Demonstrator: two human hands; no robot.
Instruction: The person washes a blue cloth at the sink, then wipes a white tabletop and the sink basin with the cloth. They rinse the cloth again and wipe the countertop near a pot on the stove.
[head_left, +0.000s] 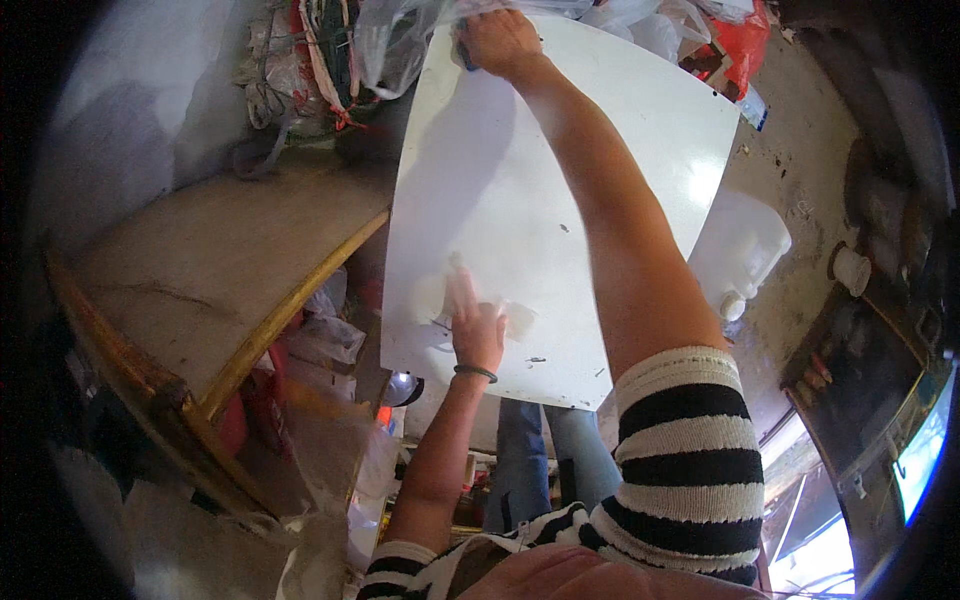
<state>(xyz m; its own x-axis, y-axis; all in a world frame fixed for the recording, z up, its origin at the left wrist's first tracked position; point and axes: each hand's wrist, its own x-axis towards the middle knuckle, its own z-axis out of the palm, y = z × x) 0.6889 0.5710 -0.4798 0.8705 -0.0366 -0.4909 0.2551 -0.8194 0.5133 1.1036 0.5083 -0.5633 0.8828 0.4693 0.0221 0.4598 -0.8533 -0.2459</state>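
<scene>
A white glossy board (540, 180) lies in front of me, with a few dark specks and small chips on its surface. At its far end, my right hand (501, 41) presses down on a dark blue object (465, 51), perhaps a cloth or sponge, mostly hidden under the palm. My left hand (480, 334), with a dark band at the wrist, rests on the near part of the board. Nothing is clearly held in it. Around its fingers are blurred marks or reflections in the gloss, which I cannot tell apart.
To the left stands a brown tabletop (225, 232) with a worn wooden edge, bags beneath it. Clear plastic bags (397, 45) and a red bag (742, 45) crowd the far end. A white plastic jug (742, 247) lies at right, near a white spool (851, 270).
</scene>
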